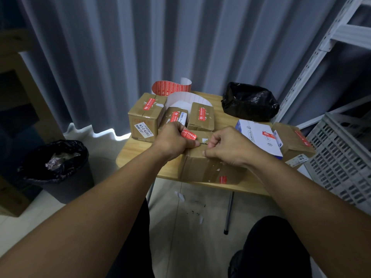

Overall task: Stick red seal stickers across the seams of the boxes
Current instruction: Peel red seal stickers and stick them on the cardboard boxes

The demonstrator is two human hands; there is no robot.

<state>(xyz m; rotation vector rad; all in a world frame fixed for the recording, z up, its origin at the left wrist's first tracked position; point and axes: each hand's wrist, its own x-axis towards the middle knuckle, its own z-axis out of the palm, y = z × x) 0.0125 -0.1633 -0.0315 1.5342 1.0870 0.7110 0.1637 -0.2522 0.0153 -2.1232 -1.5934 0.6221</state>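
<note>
A brown cardboard box (202,167) lies at the near edge of the small wooden table (138,155), with a red sticker on its front face. My left hand (173,140) holds a red seal sticker (188,135) in its curled fingers above the box top. My right hand (226,146) rests on the box with fingers curled, pinching something small at the seam; what it pinches is too small to tell. A strip of red seal stickers on white backing (170,88) curls at the back of the table.
Sealed brown boxes (147,113) stand behind, a white box (259,135) and another brown box (295,143) to the right. A black bag (249,101) sits at the back right. A grey crate (345,155) and shelving stand right; a lined bin (58,165) stands left on the floor.
</note>
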